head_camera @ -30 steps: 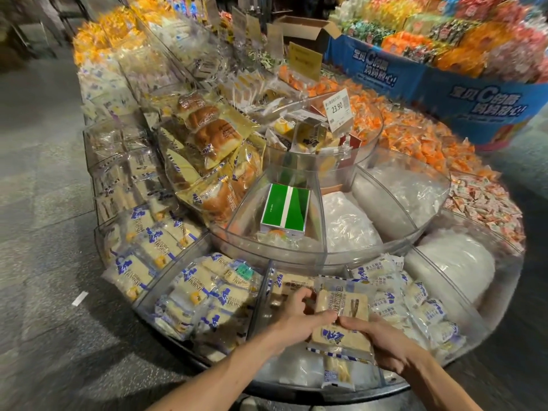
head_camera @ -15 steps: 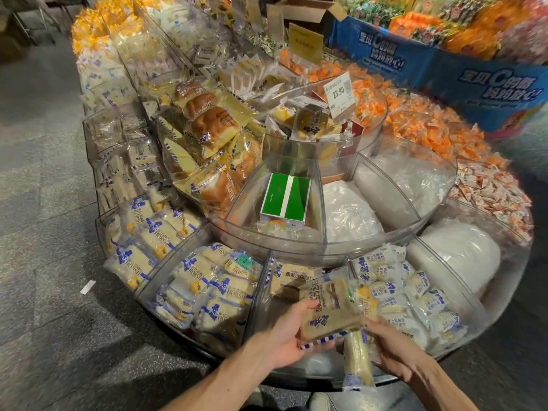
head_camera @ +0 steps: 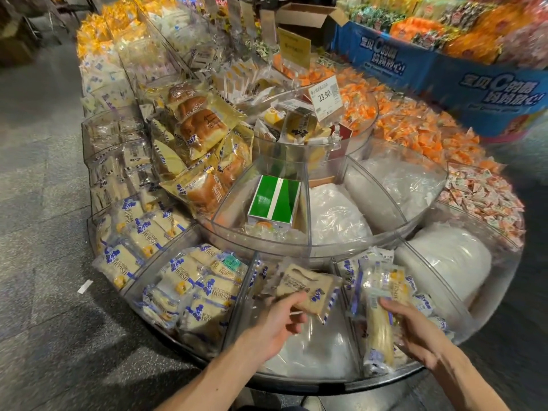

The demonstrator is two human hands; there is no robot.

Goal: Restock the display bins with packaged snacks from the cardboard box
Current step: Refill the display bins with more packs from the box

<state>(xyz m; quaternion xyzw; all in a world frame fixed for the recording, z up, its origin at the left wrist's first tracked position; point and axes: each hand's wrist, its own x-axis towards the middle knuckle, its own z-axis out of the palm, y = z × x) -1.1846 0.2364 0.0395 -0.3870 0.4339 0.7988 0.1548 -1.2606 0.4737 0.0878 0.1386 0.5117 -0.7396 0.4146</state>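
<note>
1. A flat, clear-wrapped pale bread packet with blue print is pinched by its near edge between the thumb and curled fingers of the left hand. A second clear-wrapped pale cake packet, turned on edge, is clasped in the curled fingers of the right hand.
2. The flat packet is held above the clear plastic wedge-shaped bin, which is lined with white plastic. The other packet is held at that bin's right divider, beside a heap of blue-printed packets.
3. A slip is judged possible, since slick film is gripped at one edge only. The flat packet could land skewed or catch on a divider.
4. Mixing is a risk: the two packets look unlike, so a release on the wrong side of the divider would misplace stock. Soft cake could also be crushed by too tight a clasp.
5. An open brown cardboard box is seen well apart, at the far side, so a long reach over the display may be needed.
6. "23.90" is read on the white price card. White Chinese characters and a large "C" are printed on the blue banner. Blue Latin capitals on the packets are not clearly legible.
</note>
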